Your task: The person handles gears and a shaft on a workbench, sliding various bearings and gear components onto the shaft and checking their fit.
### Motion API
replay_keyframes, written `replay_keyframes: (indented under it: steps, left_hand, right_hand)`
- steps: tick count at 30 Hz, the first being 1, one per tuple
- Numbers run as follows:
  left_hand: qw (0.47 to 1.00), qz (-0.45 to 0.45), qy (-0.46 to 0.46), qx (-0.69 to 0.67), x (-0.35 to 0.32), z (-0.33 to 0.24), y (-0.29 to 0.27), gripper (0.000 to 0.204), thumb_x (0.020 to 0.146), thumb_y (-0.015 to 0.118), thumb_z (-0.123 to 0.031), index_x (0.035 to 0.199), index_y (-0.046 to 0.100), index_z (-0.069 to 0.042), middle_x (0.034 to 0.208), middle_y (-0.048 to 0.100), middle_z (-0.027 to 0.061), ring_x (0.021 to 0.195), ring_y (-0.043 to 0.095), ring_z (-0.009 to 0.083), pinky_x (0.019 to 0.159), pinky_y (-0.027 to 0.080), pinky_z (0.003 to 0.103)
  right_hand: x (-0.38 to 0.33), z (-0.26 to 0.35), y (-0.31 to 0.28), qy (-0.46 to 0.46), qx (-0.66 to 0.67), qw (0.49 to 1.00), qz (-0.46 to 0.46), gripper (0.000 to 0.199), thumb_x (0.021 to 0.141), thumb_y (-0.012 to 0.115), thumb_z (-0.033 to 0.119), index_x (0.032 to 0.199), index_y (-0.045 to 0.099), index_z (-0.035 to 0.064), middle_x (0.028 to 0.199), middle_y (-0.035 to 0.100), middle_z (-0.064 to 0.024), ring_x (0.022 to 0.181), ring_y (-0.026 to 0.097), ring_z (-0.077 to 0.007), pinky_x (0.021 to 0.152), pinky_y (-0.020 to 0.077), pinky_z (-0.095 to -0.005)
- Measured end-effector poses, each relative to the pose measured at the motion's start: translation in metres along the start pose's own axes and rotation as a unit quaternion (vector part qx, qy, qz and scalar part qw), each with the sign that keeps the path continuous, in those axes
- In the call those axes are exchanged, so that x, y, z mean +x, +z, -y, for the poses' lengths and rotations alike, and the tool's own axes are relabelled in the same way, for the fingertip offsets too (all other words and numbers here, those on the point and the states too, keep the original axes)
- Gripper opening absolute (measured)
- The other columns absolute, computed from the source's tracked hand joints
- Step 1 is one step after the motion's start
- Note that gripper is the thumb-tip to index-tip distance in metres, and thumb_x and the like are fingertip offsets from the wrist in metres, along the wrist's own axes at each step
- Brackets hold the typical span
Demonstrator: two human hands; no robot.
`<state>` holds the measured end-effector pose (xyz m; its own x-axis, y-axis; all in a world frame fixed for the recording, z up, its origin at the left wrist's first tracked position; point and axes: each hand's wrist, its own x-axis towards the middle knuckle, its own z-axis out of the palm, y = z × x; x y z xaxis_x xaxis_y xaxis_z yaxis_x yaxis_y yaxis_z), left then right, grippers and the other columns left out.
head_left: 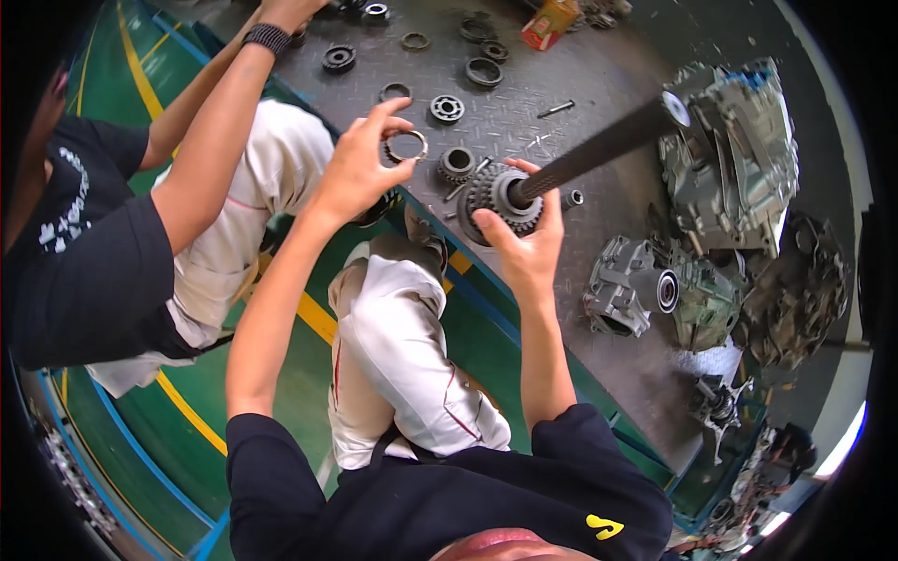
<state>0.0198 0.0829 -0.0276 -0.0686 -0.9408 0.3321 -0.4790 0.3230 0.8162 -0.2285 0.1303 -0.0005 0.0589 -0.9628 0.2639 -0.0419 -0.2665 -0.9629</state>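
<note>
My left hand [360, 168] pinches a thin metal ring [407, 146] between thumb and fingertips, held up over the edge of the metal plate. My right hand [524, 245] grips a toothed gear [498, 194] that sits on the near end of a long dark shaft [599, 150]; the shaft slants up and right toward the gearbox housing. The ring is a short way left of the gear and apart from it. A smaller gear [456, 165] lies on the plate between them.
A grey tread-plate bench [599, 75] carries several bearings and rings [447, 108], a bolt [556, 109], an orange-red carton [548, 22] and aluminium gearbox housings [739, 159] [629, 288]. Another person [84, 252] sits to my left, arm [217, 112] reaching onto the plate. Green floor with yellow lines below.
</note>
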Motion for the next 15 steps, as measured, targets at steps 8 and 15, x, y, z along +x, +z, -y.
replay_keyframes:
  steps: [8, 15]
  left_hand:
    - [0.996, -0.065, 0.025, 0.054, -0.002, 0.036, 0.037, 0.069, 0.081, 0.079, -0.014, 0.145, 0.053, -0.010, 0.120, 0.071, 0.0134, 0.115, 0.062, 0.0340, 0.104, 0.050, 0.043]
    - [0.993, -0.093, 0.036, 0.061, 0.006, 0.037, 0.058, 0.065, 0.079, 0.077, -0.010, 0.140, 0.055, -0.005, 0.122, 0.070, 0.0149, 0.117, 0.061, 0.0356, 0.105, 0.050, 0.043]
  right_hand:
    - [-0.002, 0.003, 0.004, -0.036, -0.024, 0.999, -0.002, 0.063, 0.082, 0.087, 0.009, 0.138, 0.058, 0.0026, 0.114, 0.065, -0.0042, 0.102, 0.065, -0.0135, 0.094, 0.0519, -0.0282]
    - [-0.002, -0.003, -0.003, -0.020, -0.020, 1.000, -0.011, 0.060, 0.083, 0.084, 0.010, 0.137, 0.059, 0.0027, 0.110, 0.063, -0.0011, 0.098, 0.061, -0.0097, 0.091, 0.0503, -0.0255]
